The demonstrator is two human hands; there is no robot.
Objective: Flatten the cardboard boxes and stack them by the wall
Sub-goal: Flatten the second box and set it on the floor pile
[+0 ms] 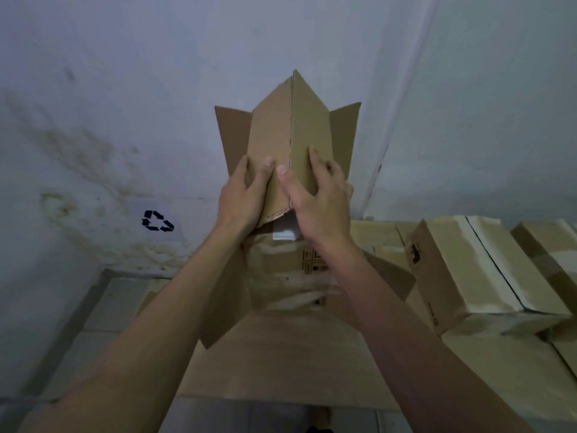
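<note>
I hold a brown cardboard box [290,135] up in front of the wall, its end flaps spread and two flaps meeting in a ridge toward me. My left hand [246,192] grips the left flap with the thumb on its face. On the right flap my right hand [315,195] presses with fingers spread. A strip of white tape [284,229] hangs from the box's lower edge. Below my arms lies a flattened cardboard box [281,364] on the floor by the wall.
Taped, unflattened boxes [468,270] stand at the right along the wall. A paper with a black recycling symbol [157,220] is stuck low on the stained white wall [93,135]. Grey floor tiles [103,310] show at the left.
</note>
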